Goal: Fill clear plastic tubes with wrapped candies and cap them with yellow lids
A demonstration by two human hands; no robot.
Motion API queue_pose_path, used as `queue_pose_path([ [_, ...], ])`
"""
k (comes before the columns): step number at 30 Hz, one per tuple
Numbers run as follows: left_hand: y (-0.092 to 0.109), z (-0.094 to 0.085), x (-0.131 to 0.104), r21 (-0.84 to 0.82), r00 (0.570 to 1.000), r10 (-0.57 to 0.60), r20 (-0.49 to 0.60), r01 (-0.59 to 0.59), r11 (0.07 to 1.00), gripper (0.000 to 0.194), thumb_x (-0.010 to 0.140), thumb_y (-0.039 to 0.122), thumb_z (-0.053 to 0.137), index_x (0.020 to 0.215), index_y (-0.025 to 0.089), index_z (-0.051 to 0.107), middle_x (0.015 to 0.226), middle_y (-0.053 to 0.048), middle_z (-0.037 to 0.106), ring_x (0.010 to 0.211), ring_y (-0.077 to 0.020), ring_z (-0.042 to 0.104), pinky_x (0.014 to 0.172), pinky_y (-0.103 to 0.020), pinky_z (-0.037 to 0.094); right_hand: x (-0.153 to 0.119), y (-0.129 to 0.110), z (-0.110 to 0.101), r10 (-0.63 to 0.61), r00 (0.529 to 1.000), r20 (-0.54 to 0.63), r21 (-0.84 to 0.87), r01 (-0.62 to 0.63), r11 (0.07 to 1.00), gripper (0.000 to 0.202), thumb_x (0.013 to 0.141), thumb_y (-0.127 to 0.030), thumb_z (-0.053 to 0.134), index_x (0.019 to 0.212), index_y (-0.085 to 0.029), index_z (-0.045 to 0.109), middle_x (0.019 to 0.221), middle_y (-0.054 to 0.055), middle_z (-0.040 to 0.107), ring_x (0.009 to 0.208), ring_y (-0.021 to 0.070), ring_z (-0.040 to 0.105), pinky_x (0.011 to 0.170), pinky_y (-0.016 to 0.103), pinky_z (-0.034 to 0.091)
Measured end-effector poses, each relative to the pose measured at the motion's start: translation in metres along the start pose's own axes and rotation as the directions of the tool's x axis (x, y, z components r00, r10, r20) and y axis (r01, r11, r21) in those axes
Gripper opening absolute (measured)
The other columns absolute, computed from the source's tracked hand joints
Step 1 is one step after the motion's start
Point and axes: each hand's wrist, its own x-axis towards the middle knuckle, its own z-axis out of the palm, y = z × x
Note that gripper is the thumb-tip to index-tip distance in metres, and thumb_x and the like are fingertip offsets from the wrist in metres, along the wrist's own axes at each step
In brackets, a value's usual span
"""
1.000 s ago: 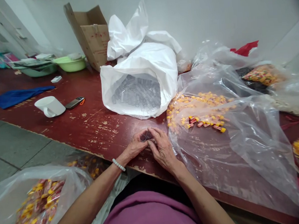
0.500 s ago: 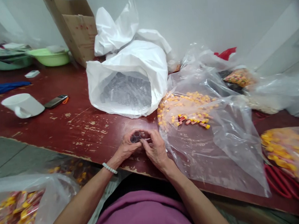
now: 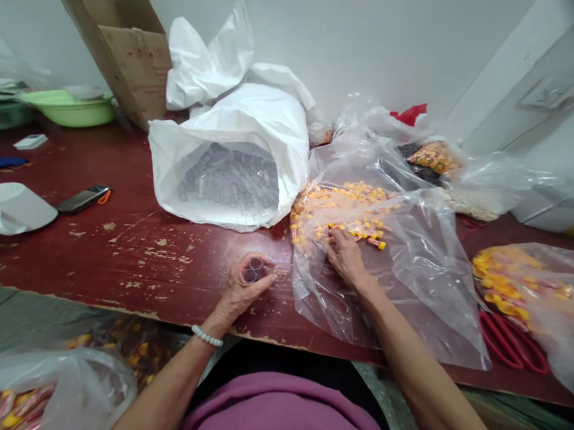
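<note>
Left hand (image 3: 240,288) curled around clear tubes (image 3: 253,269), lower centre of frame
Right hand (image 3: 344,255), right of centre, at yellow-capped pieces (image 3: 359,205); cannot tell whether it pinches one

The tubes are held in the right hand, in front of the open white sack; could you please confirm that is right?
Not the right hand: the head view shows the left hand holding the tubes, in front of the open white sack.

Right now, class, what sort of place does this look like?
Probably a small workshop: a long, worn red table, a white sack of clear plastic tubes, and many yellow-capped pieces.
</note>
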Motion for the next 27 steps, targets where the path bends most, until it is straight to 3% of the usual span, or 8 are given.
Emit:
queue_pose_path([
  [5, -0.006, 0.003, -0.001, -0.018, 0.995, 0.040, 0.093, -0.038, 0.999, 0.023, 0.071, 0.024, 0.072, 0.087, 0.015, 0.059, 0.083, -0.003, 0.065, 0.076, -0.0138, 0.061, 0.073, -0.025, 0.049, 0.007, -0.002, 0.012, 0.065, 0.995, 0.073, -0.047, -0.062, 0.997, 0.006, 0.075, -0.016, 0.052, 0.076, -0.018, 0.058, 0.092, 0.011, 0.060, 0.081, 0.0206, 0.056, 0.071, 0.030, 0.043],
  [11, -0.009, 0.000, 0.002, 0.034, 0.987, 0.042, 0.157, -0.048, 0.998, 0.020, 0.072, 0.023, 0.070, 0.088, 0.014, 0.061, 0.086, -0.004, 0.065, 0.080, -0.0147, 0.060, 0.076, -0.026, 0.047, -0.008, -0.012, -0.011, 0.140, 0.990, 0.022, 0.023, -0.140, 0.990, 0.012, 0.079, -0.022, 0.051, 0.083, -0.016, 0.060, 0.086, 0.008, 0.063, 0.077, 0.0186, 0.057, 0.071, 0.030, 0.044],
  [13, -0.008, 0.000, 0.002, 0.074, 0.981, 0.042, 0.189, -0.057, 0.996, 0.019, 0.073, 0.023, 0.069, 0.088, 0.014, 0.062, 0.085, -0.004, 0.065, 0.080, -0.0147, 0.059, 0.076, -0.026, 0.046, -0.023, -0.031, -0.023, 0.215, 0.976, -0.045, 0.174, -0.204, 0.963, 0.020, 0.085, -0.027, 0.045, 0.094, -0.016, 0.060, 0.085, 0.007, 0.064, 0.072, 0.0160, 0.058, 0.066, 0.028, 0.045],
  [15, -0.007, 0.000, 0.003, 0.094, 0.980, 0.043, 0.195, -0.063, 0.994, 0.018, 0.073, 0.023, 0.069, 0.087, 0.014, 0.062, 0.084, -0.004, 0.064, 0.080, -0.0148, 0.058, 0.076, -0.026, 0.045, -0.039, -0.058, -0.033, 0.281, 0.958, -0.056, 0.439, -0.229, 0.869, 0.023, 0.088, -0.033, 0.045, 0.098, -0.017, 0.058, 0.084, 0.005, 0.065, 0.067, 0.0135, 0.058, 0.059, 0.025, 0.045],
  [17, -0.006, -0.001, 0.003, 0.099, 0.980, 0.035, 0.194, -0.055, 0.994, 0.018, 0.074, 0.024, 0.069, 0.087, 0.014, 0.062, 0.085, -0.005, 0.064, 0.080, -0.0152, 0.058, 0.076, -0.027, 0.045, -0.052, -0.087, -0.037, 0.230, 0.973, 0.016, 0.622, -0.190, 0.760, 0.021, 0.087, -0.035, 0.050, 0.097, -0.018, 0.059, 0.083, 0.003, 0.065, 0.067, 0.0123, 0.058, 0.058, 0.024, 0.046],
  [20, -0.005, -0.001, 0.002, 0.085, 0.978, 0.028, 0.209, -0.047, 0.995, 0.021, 0.074, 0.026, 0.068, 0.091, 0.014, 0.063, 0.088, -0.005, 0.065, 0.083, -0.0163, 0.059, 0.078, -0.028, 0.045, -0.061, -0.116, -0.026, 0.074, 0.993, 0.097, 0.659, -0.119, 0.743, 0.018, 0.088, -0.033, 0.052, 0.095, -0.020, 0.061, 0.080, 0.001, 0.064, 0.067, 0.0113, 0.058, 0.060, 0.023, 0.046],
  [24, -0.007, -0.001, 0.001, 0.032, 0.975, 0.054, 0.218, -0.062, 0.998, 0.023, 0.075, 0.027, 0.067, 0.093, 0.014, 0.063, 0.087, -0.005, 0.065, 0.081, -0.0157, 0.058, 0.076, -0.026, 0.046, -0.060, -0.122, -0.003, -0.016, 0.994, 0.106, 0.608, -0.052, 0.792, 0.020, 0.088, -0.033, 0.052, 0.098, -0.019, 0.062, 0.085, 0.002, 0.067, 0.070, 0.0119, 0.060, 0.066, 0.025, 0.048],
  [27, -0.010, 0.000, 0.001, 0.032, 0.978, 0.048, 0.205, -0.055, 0.998, 0.025, 0.074, 0.028, 0.068, 0.094, 0.014, 0.063, 0.087, -0.004, 0.064, 0.080, -0.0157, 0.058, 0.074, -0.026, 0.045, -0.056, -0.117, 0.000, -0.041, 0.992, 0.120, 0.544, -0.031, 0.839, 0.023, 0.089, -0.035, 0.052, 0.102, -0.019, 0.062, 0.081, 0.001, 0.067, 0.062, 0.0108, 0.058, 0.063, 0.025, 0.048],
])
